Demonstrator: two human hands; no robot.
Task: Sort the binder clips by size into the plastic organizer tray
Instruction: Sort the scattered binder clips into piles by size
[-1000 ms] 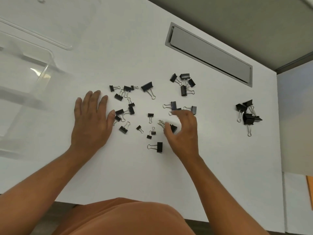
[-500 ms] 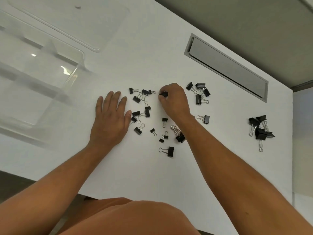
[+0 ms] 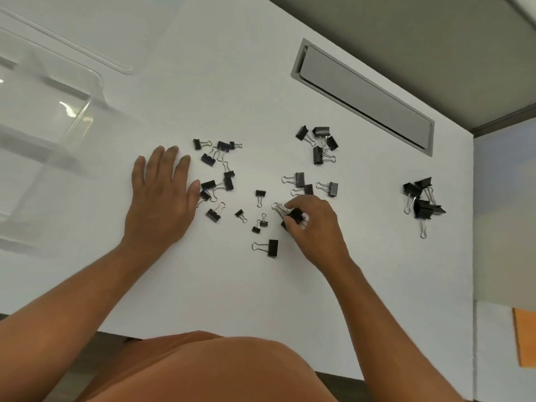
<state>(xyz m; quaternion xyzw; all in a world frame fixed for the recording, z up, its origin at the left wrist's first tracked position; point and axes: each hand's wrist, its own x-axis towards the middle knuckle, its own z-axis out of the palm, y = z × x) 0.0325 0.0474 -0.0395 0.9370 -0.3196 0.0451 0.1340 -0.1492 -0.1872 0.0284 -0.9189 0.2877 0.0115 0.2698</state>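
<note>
On desk [image 3: 232, 82], black silver-handled binder clips [image 3: 322, 146] scattered.

An office: a white desk [image 3: 261, 285] with a grey cable hatch [image 3: 362, 94] set into its top, black binder clips [image 3: 319, 146] scattered on it.

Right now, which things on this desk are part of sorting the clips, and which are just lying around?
Part of the job:
binder clips
clear organizer tray
clip cluster gripped by right hand

Just lying about:
grey cable hatch
orange sheet
</note>
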